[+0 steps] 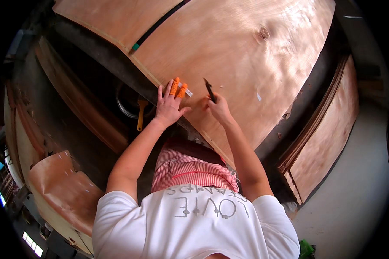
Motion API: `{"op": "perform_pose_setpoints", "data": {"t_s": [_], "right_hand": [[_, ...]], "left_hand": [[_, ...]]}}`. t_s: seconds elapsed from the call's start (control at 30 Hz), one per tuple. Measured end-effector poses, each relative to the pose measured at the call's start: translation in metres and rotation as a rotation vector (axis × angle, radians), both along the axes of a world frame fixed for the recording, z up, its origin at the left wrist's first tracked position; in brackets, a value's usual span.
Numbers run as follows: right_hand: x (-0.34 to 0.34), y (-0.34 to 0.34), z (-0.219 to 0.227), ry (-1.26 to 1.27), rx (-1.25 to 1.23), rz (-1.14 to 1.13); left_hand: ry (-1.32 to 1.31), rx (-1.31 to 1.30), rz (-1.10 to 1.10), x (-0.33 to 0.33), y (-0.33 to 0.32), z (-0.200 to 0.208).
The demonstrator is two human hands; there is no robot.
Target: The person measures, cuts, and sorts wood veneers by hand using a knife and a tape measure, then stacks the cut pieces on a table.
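Observation:
A wide sheet of light brown wood veneer [229,56] lies in front of me. My left hand [169,105] rests on its near left edge, fingers spread, with orange finger covers on two of them. A small white strip [188,91] lies on the veneer beside those covered fingers. To the right, my right hand [220,108] is closed around a slim black knife [209,89], its pointed end turned up and away from me. Farther right on the sheet is another small white piece [259,96].
A long black strip with a green end [135,46] lies across the far left of the veneer. Below the sheet's left edge are a round container [122,108] and a yellow-handled brush [141,115]. Veneer stacks stand right [326,129] and left [84,103]; a curled sheet [65,181] lies lower left.

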State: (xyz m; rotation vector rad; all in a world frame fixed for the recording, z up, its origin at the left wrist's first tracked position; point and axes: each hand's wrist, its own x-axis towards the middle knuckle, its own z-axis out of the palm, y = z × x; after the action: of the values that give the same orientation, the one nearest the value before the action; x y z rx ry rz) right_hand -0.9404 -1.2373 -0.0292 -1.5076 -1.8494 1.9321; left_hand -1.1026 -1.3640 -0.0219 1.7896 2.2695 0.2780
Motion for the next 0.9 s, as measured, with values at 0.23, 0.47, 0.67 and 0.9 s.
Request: {"op": "perform_pose_setpoints", "data": {"t_s": [0.23,0.47,0.67,0.9], "right_hand": [[0.122,-0.034,0.017,0.009,-0.035,-0.118],[0.205,-0.076,0.017,0.056,-0.087,-0.279],[0.266,-0.117,0.006,0.059,-0.046,-0.555],[0.262,-0.165,0.001,-0.017,0.011,-0.789]], "left_hand": [[0.020,-0.004,-0.113,0.014,-0.006,0.016],[0.209,0.021,-0.074,0.007,-0.015,0.002],[0.218,0.367,-0.023,-0.030,0.007,0.016],[0.406,0.236,0.046,-0.108,0.047,0.004]]}}
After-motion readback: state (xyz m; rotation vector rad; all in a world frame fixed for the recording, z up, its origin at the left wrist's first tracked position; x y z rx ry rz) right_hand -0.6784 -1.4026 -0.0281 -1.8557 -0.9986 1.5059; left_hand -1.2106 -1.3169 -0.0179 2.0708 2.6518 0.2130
